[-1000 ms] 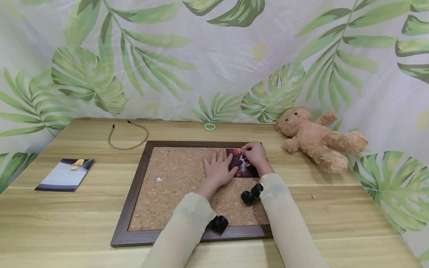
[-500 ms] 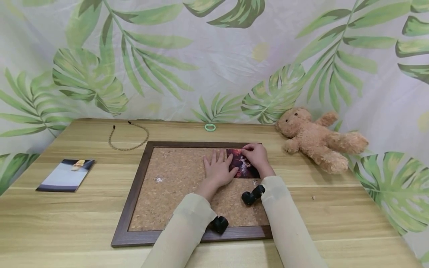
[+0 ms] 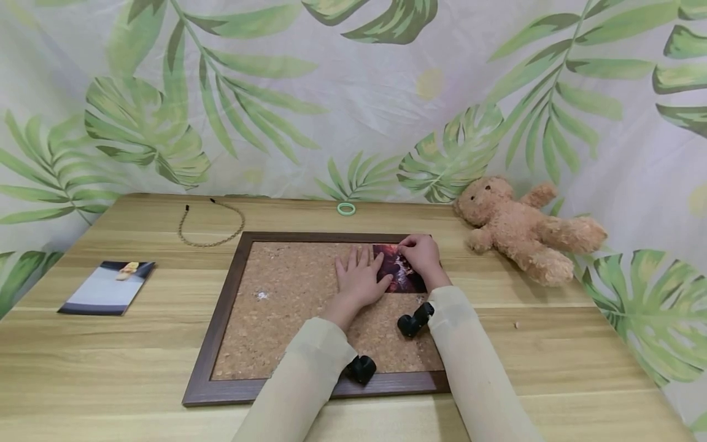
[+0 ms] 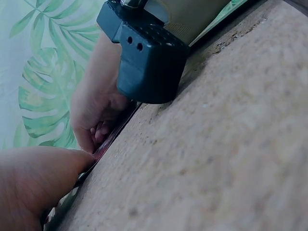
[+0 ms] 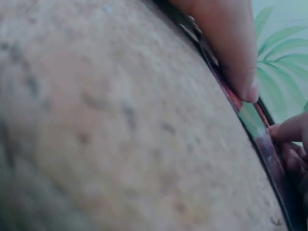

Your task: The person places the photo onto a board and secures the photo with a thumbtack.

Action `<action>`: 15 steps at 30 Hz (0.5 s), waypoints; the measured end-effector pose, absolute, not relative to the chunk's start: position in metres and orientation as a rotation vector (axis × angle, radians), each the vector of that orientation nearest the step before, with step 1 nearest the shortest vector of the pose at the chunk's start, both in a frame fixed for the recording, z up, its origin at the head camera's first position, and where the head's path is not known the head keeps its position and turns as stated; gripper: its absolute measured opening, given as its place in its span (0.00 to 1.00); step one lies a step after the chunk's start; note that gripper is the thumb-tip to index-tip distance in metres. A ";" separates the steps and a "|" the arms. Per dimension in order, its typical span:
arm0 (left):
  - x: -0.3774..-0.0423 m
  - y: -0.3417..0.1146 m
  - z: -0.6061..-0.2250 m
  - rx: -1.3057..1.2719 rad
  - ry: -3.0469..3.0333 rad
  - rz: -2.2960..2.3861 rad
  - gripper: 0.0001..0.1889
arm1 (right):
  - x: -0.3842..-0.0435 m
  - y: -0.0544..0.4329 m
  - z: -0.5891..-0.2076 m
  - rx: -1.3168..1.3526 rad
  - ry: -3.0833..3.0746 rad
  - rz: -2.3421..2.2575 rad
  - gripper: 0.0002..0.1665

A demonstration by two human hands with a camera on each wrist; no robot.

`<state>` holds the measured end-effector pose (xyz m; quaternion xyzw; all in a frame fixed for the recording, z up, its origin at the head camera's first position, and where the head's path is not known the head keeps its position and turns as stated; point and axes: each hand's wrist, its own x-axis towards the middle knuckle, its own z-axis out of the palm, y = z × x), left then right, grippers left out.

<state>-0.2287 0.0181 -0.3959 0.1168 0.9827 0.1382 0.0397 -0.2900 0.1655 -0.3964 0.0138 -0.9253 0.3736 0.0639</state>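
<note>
A dark red and purple picture card (image 3: 400,273) lies at the far right corner of the cork board (image 3: 298,307), inside its brown frame (image 3: 221,325). My left hand (image 3: 359,276) is spread flat on the cork, thumb and index finger over the card's left side. With its fingers curled, my right hand (image 3: 422,255) pinches at the card's top edge, thumb and index finger together. I cannot tell what small thing is between those fingertips. In the right wrist view the left thumb (image 5: 236,57) presses on the glossy card. The left wrist view has the right hand (image 4: 98,106) beyond the left thumb.
Another picture card (image 3: 107,288) lies left of the frame. Behind are a beaded chain (image 3: 210,245) and a pale green ring (image 3: 346,209). A teddy bear (image 3: 519,227) lies at the back right, before a leaf-patterned cloth (image 3: 364,110). A tiny crumb (image 3: 516,325) lies at right.
</note>
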 end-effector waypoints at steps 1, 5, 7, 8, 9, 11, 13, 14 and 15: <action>-0.229 0.018 -0.395 0.363 3.007 0.442 0.30 | -0.289 0.166 -0.395 0.033 -2.805 1.117 0.08; -0.231 0.016 -0.392 0.365 2.969 0.586 0.31 | -0.288 0.166 -0.384 -0.016 -2.900 1.066 0.12; -0.233 0.013 -0.389 0.356 2.938 0.670 0.31 | -0.290 0.168 -0.377 -0.011 -2.977 1.021 0.15; -0.234 0.011 -0.387 0.355 2.918 0.707 0.31 | -0.291 0.169 -0.374 0.011 -3.012 1.015 0.17; -0.235 0.009 -0.386 0.364 2.901 0.743 0.30 | -0.300 0.176 -0.380 0.103 -3.004 1.079 0.18; -0.237 0.004 -0.382 0.383 2.851 0.824 0.30 | -0.300 0.180 -0.371 0.152 -3.036 1.214 0.20; -0.239 -0.003 -0.377 0.419 2.793 0.932 0.30 | -0.297 0.183 -0.362 0.209 -3.019 1.427 0.23; -0.239 -0.008 -0.374 0.439 2.749 1.009 0.30 | -0.295 0.185 -0.356 0.235 -2.996 1.546 0.24; -0.239 -0.013 -0.370 0.454 2.698 1.082 0.30 | -0.292 0.186 -0.350 0.252 -2.968 1.658 0.26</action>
